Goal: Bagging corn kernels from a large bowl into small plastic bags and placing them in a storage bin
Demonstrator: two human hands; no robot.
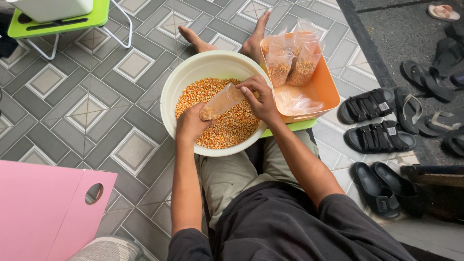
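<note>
Both hands were over the cream bowl (170,92) of dried corn kernels (232,126); between them a small clear plastic bag (221,102), partly filled with kernels, lay tilted across the grain. Left hand (191,124) was closed around the bag's lower end, knuckles just above the kernels; right hand (260,98) pinched the bag's upper end, fingers curled over the mouth; whether the mouth was open could not be told.

Just beyond the right hand sat an orange tray (323,88), touching the bowl's rim; in its far end two filled bags of corn (291,62) stood upright, leaning together; nearer the hand an empty clear bag (297,103) lay flat. A green edge (290,127) showed under the tray, just beside the right wrist.

Past the bowl, two bare feet (253,41) rested on the patterned grey tile floor (87,111). Well out past the right hand, several black sandals (374,123) were lined up by a dark strip. Near the left elbow was a pink board (43,208) with a round hole; far beyond the left hand stood a green folding table (60,21) with a white box on top.
</note>
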